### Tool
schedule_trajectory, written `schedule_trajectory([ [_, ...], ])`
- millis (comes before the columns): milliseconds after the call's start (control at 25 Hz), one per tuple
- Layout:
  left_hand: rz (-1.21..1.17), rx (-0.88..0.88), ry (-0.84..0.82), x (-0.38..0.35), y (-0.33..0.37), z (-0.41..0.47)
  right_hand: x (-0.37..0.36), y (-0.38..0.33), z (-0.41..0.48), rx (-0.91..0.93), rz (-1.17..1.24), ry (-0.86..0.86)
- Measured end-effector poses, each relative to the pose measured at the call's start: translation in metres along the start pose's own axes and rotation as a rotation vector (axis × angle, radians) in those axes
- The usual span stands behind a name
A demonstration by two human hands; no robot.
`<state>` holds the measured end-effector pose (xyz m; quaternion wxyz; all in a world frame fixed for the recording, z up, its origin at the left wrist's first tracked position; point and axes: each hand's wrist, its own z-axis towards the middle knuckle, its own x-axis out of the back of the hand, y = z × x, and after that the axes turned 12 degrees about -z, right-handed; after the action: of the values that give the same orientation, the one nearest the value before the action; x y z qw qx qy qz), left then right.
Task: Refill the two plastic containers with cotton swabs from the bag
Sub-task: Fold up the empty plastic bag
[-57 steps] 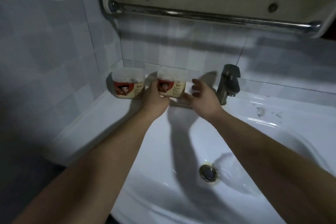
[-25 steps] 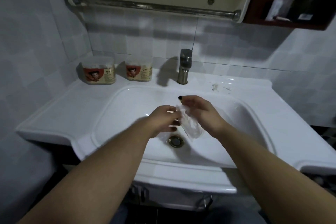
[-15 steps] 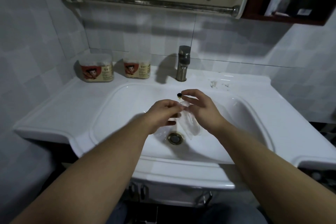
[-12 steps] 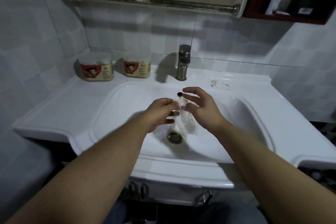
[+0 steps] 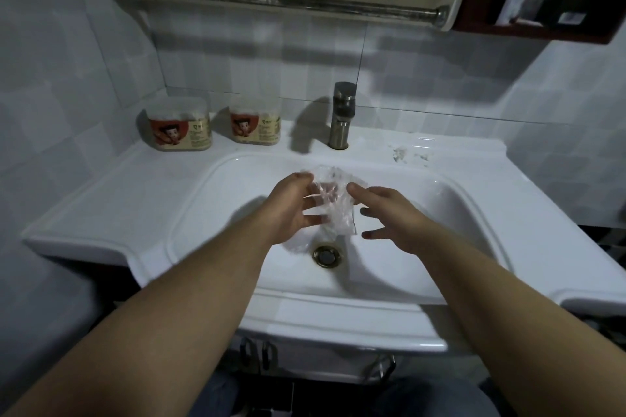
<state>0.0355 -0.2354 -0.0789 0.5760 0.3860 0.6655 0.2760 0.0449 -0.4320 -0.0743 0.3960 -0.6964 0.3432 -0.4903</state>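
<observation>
While the person stands in front of the sink [image 5: 176, 200], both hands are raised over the basin with the bag [image 5: 333, 205] between them, above the drain [image 5: 327, 256]. The left hand [image 5: 291, 205] holds the left side of the bag, with the thumb on the upper edge and the fingers curled against the plastic. The right hand [image 5: 389, 215] has its fingers spread and almost straight. Only the uppermost fingertip touches the right upper edge of the bag, and a pinch is not seen there. The bag is of clear, crumpled plastic, and its long axis runs from the far upper edge down toward the drain, so it hangs more than it lies. No cotton swabs can be made out inside it, and it looks empty or nearly empty, though the wrinkles could hide a few. The two containers stand upright on the back ledge, forward and to the left of the hands and well apart from the bag. The left container [image 5: 179, 125] is near the corner of the wall, and the right container [image 5: 255, 125] is just beside it with a small gap, to the left of the faucet [image 5: 343, 115]. The left hand is the nearer one to them. Both seem to have their lids on, and a whitish mass shows in the upper part, perhaps swab heads, but this is not certain. Probably the refilling is almost finished, or the bag needs opening first. In either case a coming move toward the containers would go forward and to the left.
</observation>
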Motion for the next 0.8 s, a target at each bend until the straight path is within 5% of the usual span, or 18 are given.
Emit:
schedule_trajectory([
  [160,0.143,-0.018,0.006,0.001,-0.004,0.002,-0.007,-0.002,-0.002,0.149,0.06,-0.109],
  [400,0.318,0.021,0.02,0.001,-0.008,-0.002,-0.01,0.001,0.006,0.126,0.074,0.065],
  [800,-0.043,-0.102,0.425,0.009,0.004,0.014,-0.003,-0.008,0.008,0.091,0.297,0.347],
])
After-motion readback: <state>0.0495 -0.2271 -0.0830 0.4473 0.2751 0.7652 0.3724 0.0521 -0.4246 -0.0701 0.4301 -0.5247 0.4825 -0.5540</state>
